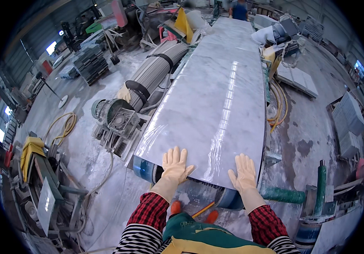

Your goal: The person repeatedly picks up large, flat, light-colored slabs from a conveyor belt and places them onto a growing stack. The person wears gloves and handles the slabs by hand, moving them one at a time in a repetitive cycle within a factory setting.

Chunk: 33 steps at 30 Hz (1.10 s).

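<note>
A long polished grey marble slab [216,93] lies on a conveyor line and runs away from me. My left hand [175,164], in a pale rubber glove, rests flat on the slab's near edge with fingers spread. My right hand [244,172], gloved the same way, lies flat on the near edge further right. Neither hand holds anything. A blue roller [144,168] shows under the slab's near left corner.
A grey motor and gearbox [113,115] sits left of the slab beside a ribbed grey hose [156,70]. Yellow hoses [278,106] coil on the wet floor to the right. Green posts [320,183] stand at the right. Stacked slabs [349,122] lie far right. A person [238,9] stands at the far end.
</note>
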Each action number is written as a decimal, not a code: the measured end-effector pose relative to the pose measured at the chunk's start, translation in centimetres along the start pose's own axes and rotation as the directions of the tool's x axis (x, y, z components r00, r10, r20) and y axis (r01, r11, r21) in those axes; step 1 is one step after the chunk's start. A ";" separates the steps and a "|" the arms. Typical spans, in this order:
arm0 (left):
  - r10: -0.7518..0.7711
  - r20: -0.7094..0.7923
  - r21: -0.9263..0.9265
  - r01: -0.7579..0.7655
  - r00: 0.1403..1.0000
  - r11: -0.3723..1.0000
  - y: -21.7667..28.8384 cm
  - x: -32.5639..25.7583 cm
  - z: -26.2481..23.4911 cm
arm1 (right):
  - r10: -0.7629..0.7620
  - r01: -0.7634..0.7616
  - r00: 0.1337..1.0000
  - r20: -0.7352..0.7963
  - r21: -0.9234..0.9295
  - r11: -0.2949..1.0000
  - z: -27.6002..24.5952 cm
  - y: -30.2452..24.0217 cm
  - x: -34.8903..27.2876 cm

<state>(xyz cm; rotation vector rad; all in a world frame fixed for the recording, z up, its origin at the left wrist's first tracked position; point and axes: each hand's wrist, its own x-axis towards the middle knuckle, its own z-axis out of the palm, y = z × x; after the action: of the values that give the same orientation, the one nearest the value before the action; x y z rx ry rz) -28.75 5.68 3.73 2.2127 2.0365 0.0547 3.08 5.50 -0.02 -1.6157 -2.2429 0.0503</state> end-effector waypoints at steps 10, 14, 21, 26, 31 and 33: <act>0.197 -0.010 -0.010 -0.198 0.980 0.980 -8.7 3.7 -1.3 | 0.060 -0.059 0.998 0.018 -0.028 0.998 0.3 -0.2 0.2; 0.193 -0.153 0.028 -0.191 0.969 0.981 -14.3 7.2 -1.4 | 0.097 -0.097 0.995 -0.002 -0.026 0.995 2.0 -6.5 4.2; 0.202 -0.290 -0.049 -0.225 0.935 0.973 -15.2 8.7 1.3 | 0.048 -0.050 0.996 0.071 0.025 0.998 6.2 -17.5 9.5; 0.186 -0.275 -0.130 -0.228 0.943 0.965 -14.7 8.5 -0.8 | 0.004 -0.004 1.000 0.023 0.007 1.000 6.5 -17.5 9.7; 0.165 -0.317 -0.145 -0.220 0.934 0.965 -14.5 8.1 -1.3 | -0.051 0.049 0.998 0.038 0.056 0.997 4.7 -16.0 9.9; 0.168 -0.313 -0.121 -0.215 0.935 0.969 -14.9 8.3 -0.9 | -0.040 0.040 0.999 0.017 0.012 0.999 2.2 -14.4 9.3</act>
<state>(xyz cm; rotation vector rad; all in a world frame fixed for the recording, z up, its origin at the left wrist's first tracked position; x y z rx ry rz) -42.86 15.12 2.27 2.4169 1.8625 0.5836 -13.17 9.55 4.06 -1.5700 -2.2828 0.0667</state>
